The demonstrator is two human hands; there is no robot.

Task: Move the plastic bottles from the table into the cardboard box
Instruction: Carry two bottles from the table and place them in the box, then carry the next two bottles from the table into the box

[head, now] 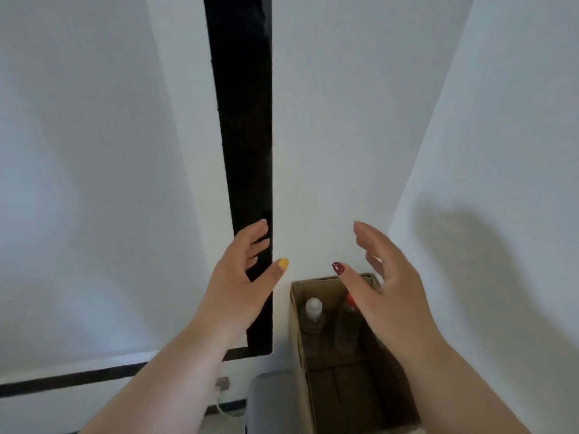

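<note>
- Both hands are up in front of the wall with nothing in them. The left hand [241, 277] has its grip spread wide, thumb out, and the right hand [385, 286] is just as wide, palm turned inward.
- The cardboard box [300, 339] sits low down, near the wall corner, top open. The right hand hangs over its far end.
- Two bottles are already standing upright at the far end of the box: a clear one with a white cap [313, 311] and a darker one with a red cap [349, 317], side by side. The wrist covers that corner, so there could be more I can't see.
- The near half of the box looks bare, so my guess is there's room for more.
- No counter in view at all, and no loose bottles either, so I can't say how many are left.
- To do this bit well, I'd look back to the counter first, then reach. Take a bottle round the body, not the cap.
- Lower each one upright into the near half so it doesn't knock the standing pair.
</note>
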